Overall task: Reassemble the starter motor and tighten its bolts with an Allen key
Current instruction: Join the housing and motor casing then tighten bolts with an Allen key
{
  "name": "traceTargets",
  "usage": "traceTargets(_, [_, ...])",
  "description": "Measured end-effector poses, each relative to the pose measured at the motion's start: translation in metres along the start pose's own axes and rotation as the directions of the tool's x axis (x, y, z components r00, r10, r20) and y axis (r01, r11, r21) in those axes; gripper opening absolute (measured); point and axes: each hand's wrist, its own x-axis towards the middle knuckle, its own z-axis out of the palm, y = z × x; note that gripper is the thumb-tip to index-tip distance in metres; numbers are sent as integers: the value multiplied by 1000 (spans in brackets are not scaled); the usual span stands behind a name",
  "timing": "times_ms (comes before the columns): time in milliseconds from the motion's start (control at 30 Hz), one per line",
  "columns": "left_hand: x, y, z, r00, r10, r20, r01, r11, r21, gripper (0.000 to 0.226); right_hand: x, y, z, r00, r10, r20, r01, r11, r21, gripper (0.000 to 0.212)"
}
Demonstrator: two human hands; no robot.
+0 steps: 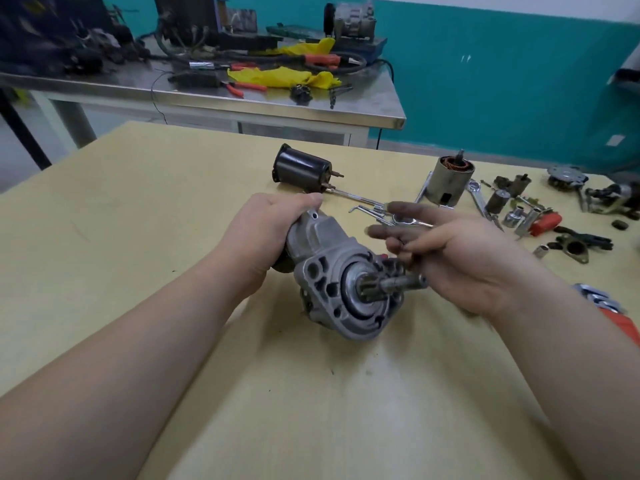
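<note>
The grey aluminium starter motor housing lies tilted on the yellow table, its pinion gear and shaft pointing toward me and to the right. My left hand grips its rear end from above. My right hand hovers just right of the pinion shaft with two dirty fingers stretched out and the others loosely curled; I see nothing held in it. A set of Allen keys lies behind the hands. The black solenoid cylinder and the motor body with copper windings sit further back.
Sockets, a spanner, a red-handled tool and several small parts are scattered along the table's right side. A steel bench with cables, pliers and yellow cloth stands behind.
</note>
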Motion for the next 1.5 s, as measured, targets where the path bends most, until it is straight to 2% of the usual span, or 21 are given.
traceTargets(67, [1, -1, -1, 999, -6, 43, 4, 999, 41, 45, 2, -2, -1, 992, -107, -68, 107, 994, -14, 56])
traceTargets(167, [2, -4, -1, 993, -11, 116, 0, 995, 96, 45, 3, -9, 0, 972, -213, -103, 207, 976, -65, 43])
traceTargets(300, [5, -6, 1, 991, -10, 136, -8, 992, 130, 44, 0, -21, 15, 949, -308, -62, 271, 903, -334, 25])
traceTargets(400, [9, -8, 1, 991, -17, 133, 0, 992, 128, 41, 0, -28, 30, 926, -373, 50, 339, 770, -541, 17])
traceTargets(500, [8, -9, 3, 989, -24, 144, 9, 995, 100, 47, 1, -25, 39, 878, -442, 184, 427, 548, -720, 6])
traceTargets(533, [8, -11, 4, 989, -33, 145, 22, 997, 80, 48, 1, -23, 42, 876, -433, 213, 437, 526, -729, 9])
traceTargets(600, [9, -13, 6, 987, -39, 154, 31, 998, 57, 37, 2, -19, 44, 875, -415, 251, 450, 503, -738, 13])
traceTargets(667, [12, -16, 5, 986, -6, 166, -11, 995, 101, 39, 3, -15, 48, 842, -465, 274, 501, 484, -717, 12])
traceTargets(733, [13, -18, 5, 982, 17, 186, -37, 994, 107, 39, 4, -9, 51, 789, -548, 278, 593, 558, -581, 13])
traceTargets(800, [13, -17, 5, 978, 40, 203, -60, 994, 90, 32, 2, -4, 51, 743, -605, 286, 659, 586, -472, 16])
traceTargets(967, [14, -18, 1, 945, 177, 275, -251, 931, 264, 33, 4, 8, 50, 649, -670, 360, 735, 431, -524, 15])
traceTargets(1033, [16, -22, 1, 951, 170, 257, -232, 945, 231, 28, 8, 12, 49, 642, -697, 318, 747, 477, -463, 14])
traceTargets(1100, [21, -27, 1, 975, 123, 184, -167, 954, 250, 36, 10, 14, 50, 633, -713, 301, 757, 489, -434, 14])
traceTargets(1167, [23, -30, 1, 973, 164, 160, -200, 950, 241, 37, 10, 17, 52, 608, -726, 320, 769, 440, -463, 15])
traceTargets(1233, [23, -28, 0, 962, 139, 235, -177, 972, 152, 37, 10, 18, 55, 564, -753, 338, 789, 371, -490, 17])
traceTargets(1300, [24, -29, 0, 960, 107, 258, -144, 981, 129, 33, 10, 19, 55, 587, -743, 322, 782, 419, -461, 23])
traceTargets(1367, [23, -28, 0, 955, 152, 253, -208, 955, 213, 25, 9, 22, 57, 633, -713, 302, 758, 493, -426, 28])
traceTargets(1433, [22, -28, 0, 939, 192, 285, -261, 938, 230, 31, 8, 26, 58, 633, -720, 284, 746, 468, -474, 24])
traceTargets(1500, [20, -28, 0, 949, 166, 267, -211, 966, 150, 38, 9, 27, 58, 669, -693, 269, 707, 480, -520, 15])
